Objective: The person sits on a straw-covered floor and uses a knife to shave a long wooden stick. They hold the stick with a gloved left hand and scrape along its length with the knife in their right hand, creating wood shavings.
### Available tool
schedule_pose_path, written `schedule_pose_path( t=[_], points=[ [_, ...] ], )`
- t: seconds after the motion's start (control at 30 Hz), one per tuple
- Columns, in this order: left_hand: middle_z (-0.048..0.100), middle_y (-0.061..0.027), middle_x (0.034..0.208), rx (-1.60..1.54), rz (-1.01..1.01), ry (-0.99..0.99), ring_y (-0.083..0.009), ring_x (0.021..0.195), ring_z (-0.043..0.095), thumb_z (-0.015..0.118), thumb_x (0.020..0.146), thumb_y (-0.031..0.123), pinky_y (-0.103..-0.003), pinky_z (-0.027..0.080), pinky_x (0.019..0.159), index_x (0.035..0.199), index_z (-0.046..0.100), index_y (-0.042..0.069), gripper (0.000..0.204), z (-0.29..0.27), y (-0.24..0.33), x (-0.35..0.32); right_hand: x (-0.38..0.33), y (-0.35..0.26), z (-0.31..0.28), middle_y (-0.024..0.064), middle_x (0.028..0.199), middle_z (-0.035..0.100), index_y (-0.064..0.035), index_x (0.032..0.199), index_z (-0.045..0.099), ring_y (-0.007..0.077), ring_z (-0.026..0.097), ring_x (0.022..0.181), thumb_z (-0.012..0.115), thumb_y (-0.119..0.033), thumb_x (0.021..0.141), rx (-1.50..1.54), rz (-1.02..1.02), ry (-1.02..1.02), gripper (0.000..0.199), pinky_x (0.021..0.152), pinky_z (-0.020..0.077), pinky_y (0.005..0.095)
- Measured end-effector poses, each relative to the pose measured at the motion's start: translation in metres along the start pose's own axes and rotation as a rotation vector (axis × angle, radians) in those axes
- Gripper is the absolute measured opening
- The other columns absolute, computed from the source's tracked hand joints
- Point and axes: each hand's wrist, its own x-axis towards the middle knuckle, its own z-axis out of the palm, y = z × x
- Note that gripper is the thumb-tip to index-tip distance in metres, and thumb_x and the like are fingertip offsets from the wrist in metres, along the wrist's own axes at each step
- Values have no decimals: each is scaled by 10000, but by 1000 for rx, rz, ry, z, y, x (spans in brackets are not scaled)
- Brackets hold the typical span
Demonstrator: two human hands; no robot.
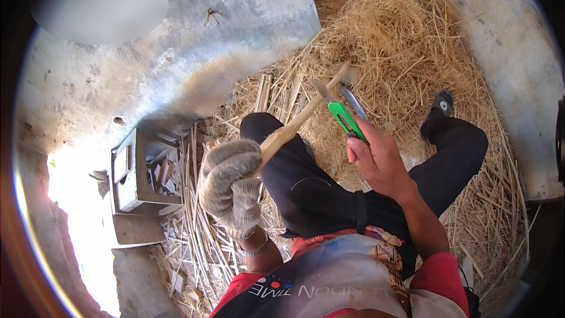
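My left hand (231, 182), in a grey knitted glove, is closed around the thick end of a pale wooden stick (294, 125). The stick slants up and away to the right, narrowing to a thin tip. In my bare right hand (379, 162) is a green utility knife (347, 121), its blade (321, 89) extended. The blade crosses the stick's upper part in view; whether it touches the wood, I cannot tell. Just beyond the knife a curved grey metal blade (354, 103) shows over the straw, its lower end hidden behind my right hand.
A heap of straw and thin shavings (406, 35) rises at the far side, against pale walls (512, 76). Long split strips (191, 194) lie at the left, beside a worn wooden box (132, 176) with scraps inside. My dark-trousered legs (300, 182) spread on both sides.
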Motion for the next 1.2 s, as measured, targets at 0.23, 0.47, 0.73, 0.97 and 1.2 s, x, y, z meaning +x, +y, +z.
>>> schedule_pose_path(
  t=[0.23, 0.47, 0.73, 0.97, 1.2],
  points=[
    [589, -122, 768, 12, 253, 128, -268, 593, 621, 640, 882, 300, -372, 554, 484, 775, 576, -2, 327, -14, 7, -7, -14, 8, 14, 143, 697, 588, 19, 1174, 515, 258, 613, 598, 535, -131, 964, -3, -21, 35, 259, 566, 460, 367],
    [552, -111, 700, 452, 183, 282, -191, 597, 552, 558, 923, 282, -306, 475, 552, 757, 509, 74, 271, -9, -16, -4, -6, -14, 35, 198, 750, 606, 23, 1182, 480, 374, 627, 658, 534, -117, 964, -53, -31, -85, 265, 583, 471, 437],
    [417, -28, 591, -480, -195, 598, -171, 536, 459, 405, 967, 312, -351, 467, 625, 707, 460, 92, 345, 34, -26, 33, 30, -18, 36, 218, 745, 598, 23, 1097, 480, 408, 620, 661, 516, -114, 971, -128, -151, -131, 189, 586, 471, 480],
    [373, -41, 507, -622, 58, 321, -162, 418, 375, 368, 1017, 366, -381, 468, 448, 667, 390, 123, 426, 51, 2, 25, 26, -25, 37, 229, 780, 608, 41, 1142, 497, 399, 629, 654, 526, -78, 962, -224, -137, -171, 218, 576, 481, 465],
    [428, -90, 560, -452, -45, 407, -196, 501, 445, 390, 1000, 337, -347, 482, 491, 690, 427, 116, 382, 62, -24, -2, 18, -17, 32, 199, 808, 591, 24, 1142, 472, 377, 632, 693, 520, -95, 952, -245, -173, -141, 229, 569, 518, 442]
  ],
)
